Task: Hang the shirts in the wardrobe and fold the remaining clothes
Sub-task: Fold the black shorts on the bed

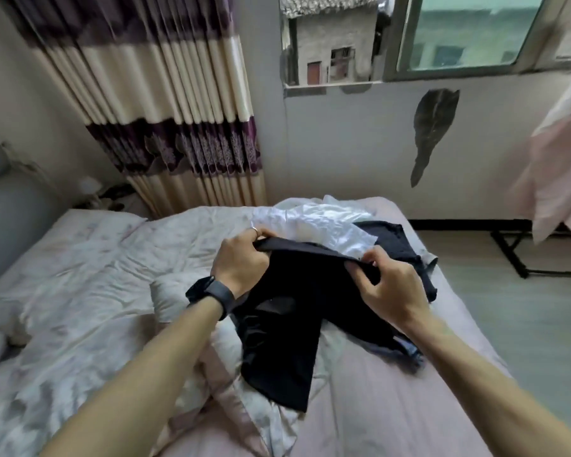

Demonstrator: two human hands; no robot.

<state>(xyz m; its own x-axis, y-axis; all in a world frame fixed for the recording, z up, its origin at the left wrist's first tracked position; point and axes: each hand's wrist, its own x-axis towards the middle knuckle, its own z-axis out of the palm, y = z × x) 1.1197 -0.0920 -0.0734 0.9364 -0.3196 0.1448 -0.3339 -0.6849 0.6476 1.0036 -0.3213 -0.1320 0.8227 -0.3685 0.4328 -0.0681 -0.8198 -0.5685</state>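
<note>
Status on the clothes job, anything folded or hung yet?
Done: no folded or hung clothes show. In hand: the left hand and right hand pinch the top edge of the black garment above the bed. Remaining: the crumpled white garment and what looks like another dark garment behind it.

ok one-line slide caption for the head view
Person's left hand and right hand grip the top edge of a black fabric garment over a pink-sheeted bed, crumpled white garment behind.

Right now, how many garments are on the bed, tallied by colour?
Black: 1, the black garment held by the left hand and right hand.
Dark grey: 1, the dark garment behind it.
White: 1, the white garment.
Total: 3; bluish fabric beside them may be a fourth.
</note>
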